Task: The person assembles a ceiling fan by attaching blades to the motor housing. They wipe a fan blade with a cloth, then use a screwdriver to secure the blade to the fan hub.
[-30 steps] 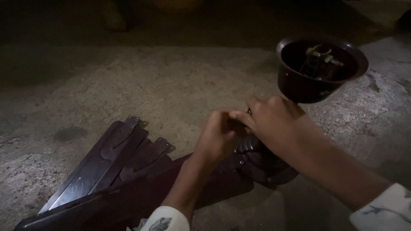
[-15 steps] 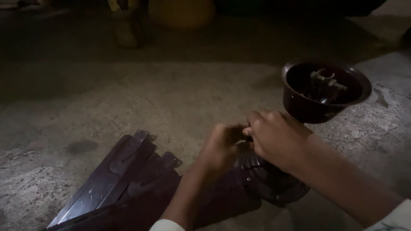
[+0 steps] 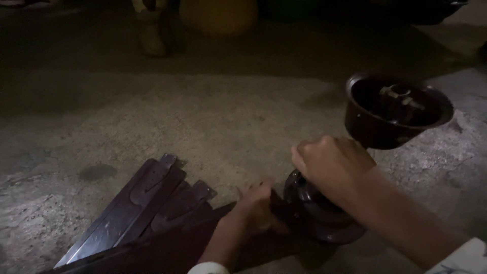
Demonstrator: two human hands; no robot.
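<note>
The right hand (image 3: pixel 332 170) is closed into a fist over the top of the dark round fan motor (image 3: pixel 319 215), its grip pressed tight around something at the hub that the knuckles hide, so what exactly it pinches cannot be told. The left hand (image 3: pixel 256 208) comes in low from the other side, fingers curled against the edge of the motor where a blade arm meets it; it looks to be steadying the body so it does not turn under the other hand's force, though the dim light leaves its fingertips hard to read. The motor sits flat on the concrete floor (image 3: pixel 213 122), which gives both hands something firm to bear down on. Just behind the right hand, a dark bowl-shaped cover (image 3: pixel 395 114) stands tilted upward with metal fittings showing inside it, apparently on the same stem as the motor. To the left, several long brown fan blades (image 3: pixel 137 203) lie stacked and fanned out on the floor, touching one another, near the left forearm. Far back in the shadow stand a yellow round container (image 3: pixel 218 15) and someone's foot (image 3: pixel 152 30), well apart from the work.
</note>
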